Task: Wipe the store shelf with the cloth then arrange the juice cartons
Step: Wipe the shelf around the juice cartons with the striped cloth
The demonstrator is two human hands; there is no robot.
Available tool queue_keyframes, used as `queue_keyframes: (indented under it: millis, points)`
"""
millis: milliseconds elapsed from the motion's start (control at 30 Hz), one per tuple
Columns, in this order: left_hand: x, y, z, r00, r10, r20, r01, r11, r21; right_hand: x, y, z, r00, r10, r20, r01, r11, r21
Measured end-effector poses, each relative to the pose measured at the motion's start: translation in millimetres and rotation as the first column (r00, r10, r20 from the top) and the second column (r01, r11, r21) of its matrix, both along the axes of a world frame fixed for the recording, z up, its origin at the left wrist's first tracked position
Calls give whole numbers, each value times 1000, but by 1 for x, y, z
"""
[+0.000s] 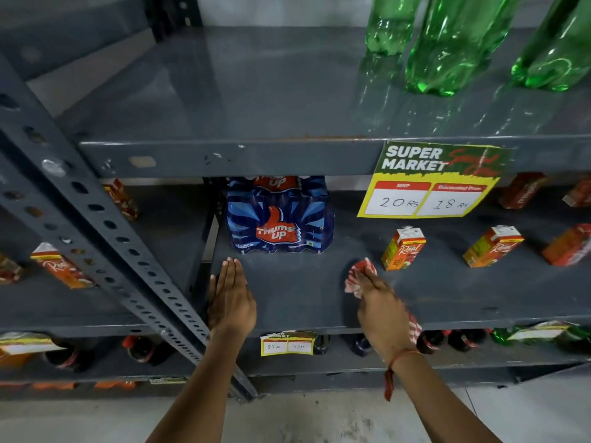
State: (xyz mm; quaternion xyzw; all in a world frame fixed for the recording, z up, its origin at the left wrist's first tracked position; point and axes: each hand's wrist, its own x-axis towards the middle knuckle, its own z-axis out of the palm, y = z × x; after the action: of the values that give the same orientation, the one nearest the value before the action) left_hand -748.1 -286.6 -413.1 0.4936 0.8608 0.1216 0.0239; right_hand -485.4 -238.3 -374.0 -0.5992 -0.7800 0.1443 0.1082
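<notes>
My right hand (380,302) presses a red-and-white checked cloth (359,276) onto the grey middle shelf (300,289). The cloth pokes out past my fingertips and under my wrist. My left hand (230,298) lies flat, palm down, on the same shelf near its left front corner, holding nothing. Orange juice cartons stand scattered on this shelf: one (403,248) just beyond the cloth, another (492,246) tilted further right, a third (567,245) at the right edge, and more (523,190) at the back.
A blue Thums Up multipack (279,215) stands at the shelf's back left. A price sign (431,180) hangs from the upper shelf, which holds green bottles (447,46). A perforated steel upright (105,231) slants at left. More cartons (60,266) sit in the left bay. Dark bottles line the lower shelf.
</notes>
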Motion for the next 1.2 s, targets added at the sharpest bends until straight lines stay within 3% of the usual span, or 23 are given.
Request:
queue_keyframes:
  millis: [100, 233, 300, 500, 700, 1000, 1200]
  points:
    - [-2, 0, -3, 1000, -3, 4, 3, 1000, 9, -30, -11, 3, 996, 88, -6, -87, 992, 87]
    - [-4, 1, -6, 1000, -7, -25, 7, 1000, -9, -78, -33, -8, 927, 376, -7, -375, 925, 68]
    - [-4, 2, -5, 1000, -12, -24, 11, 1000, -25, -80, -32, -10, 912, 409, 24, -410, 910, 66]
    - [17, 7, 1, 993, -112, -44, 109, 992, -62, -44, -19, -12, 929, 364, 70, -368, 928, 58]
    - [106, 24, 1, 958, -286, 10, 286, 958, 5, 3, -3, -13, 950, 289, 119, -295, 955, 39]
    - [184, 49, 5, 955, -293, 49, 292, 956, 36, 104, 14, -14, 981, 106, 160, -129, 981, 145]
    - [203, 38, 4, 931, -359, 68, 358, 933, 34, 164, 36, -9, 976, 46, 212, -58, 997, 51]
